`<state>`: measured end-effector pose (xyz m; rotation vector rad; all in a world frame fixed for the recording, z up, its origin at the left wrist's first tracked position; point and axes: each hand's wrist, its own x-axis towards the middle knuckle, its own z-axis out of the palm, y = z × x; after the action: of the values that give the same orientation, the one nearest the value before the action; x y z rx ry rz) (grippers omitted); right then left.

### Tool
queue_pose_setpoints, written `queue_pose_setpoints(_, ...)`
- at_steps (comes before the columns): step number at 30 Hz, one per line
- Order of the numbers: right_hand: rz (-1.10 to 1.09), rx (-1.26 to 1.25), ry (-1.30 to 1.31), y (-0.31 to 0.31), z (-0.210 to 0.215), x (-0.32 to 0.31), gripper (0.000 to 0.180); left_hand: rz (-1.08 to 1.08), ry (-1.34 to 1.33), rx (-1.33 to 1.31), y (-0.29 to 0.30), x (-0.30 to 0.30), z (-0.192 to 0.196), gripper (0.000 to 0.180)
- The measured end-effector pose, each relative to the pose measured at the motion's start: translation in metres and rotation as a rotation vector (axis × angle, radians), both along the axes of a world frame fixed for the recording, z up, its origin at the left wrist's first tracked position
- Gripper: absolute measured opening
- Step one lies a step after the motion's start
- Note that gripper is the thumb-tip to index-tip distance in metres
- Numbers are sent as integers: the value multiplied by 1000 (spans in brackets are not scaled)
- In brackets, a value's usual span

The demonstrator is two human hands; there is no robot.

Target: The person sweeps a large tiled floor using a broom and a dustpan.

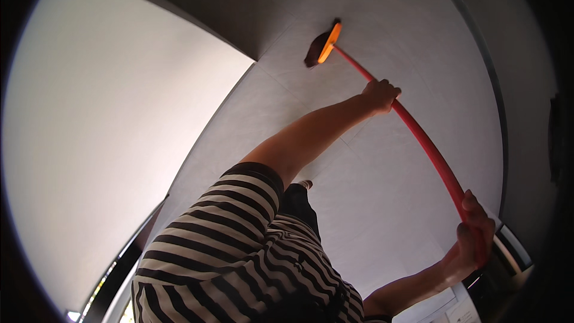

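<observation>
A broom with a long red handle slants across the view from the lower right up to its head. My left hand is closed round the handle at its lower part, with the arm stretched forward. Near the top end of the handle, my right hand wraps round it, fingers and thumb curled. The broom head has an orange block and dark bristles. It rests on or just above the grey floor, slightly smeared by motion; exact contact I cannot tell.
A large pale wall rises along the left, its corner close to the broom head. Grey tiled floor spreads ahead, bounded by a dark baseboard on the right. My foot shows below my left arm. Several indistinct objects stand at lower right.
</observation>
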<state>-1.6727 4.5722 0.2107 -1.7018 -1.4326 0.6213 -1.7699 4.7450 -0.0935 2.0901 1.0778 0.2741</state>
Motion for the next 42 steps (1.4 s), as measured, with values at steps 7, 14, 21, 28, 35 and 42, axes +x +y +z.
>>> queue_pose_setpoints(7, -60, 120, 128, -105, 79, 98, 18, -176, -195, 190, -54, 44, 91, 15)
queue_pose_setpoints(14, -201, -130, 513, -82, 6, 70, 18, -330, 244, -206, -155, -39, 24, 26)
queue_pose_setpoints(21, -132, -219, 536, -15, -9, 39, 23, -59, 140, -74, -150, -44, -37, 13)
queue_pose_setpoints(28, 166, 84, 50, -3, 28, 62, 19, 38, -193, 116, -38, 60, 15, 16)
queue_pose_setpoints(35, 229, 101, 225, -4, 78, 175, 15, 49, 36, 220, -14, 79, 107, 16)
queue_pose_setpoints(42, 209, -53, 606, 185, 6, 163, 19, 274, 313, 150, 64, 17, 46, 16)
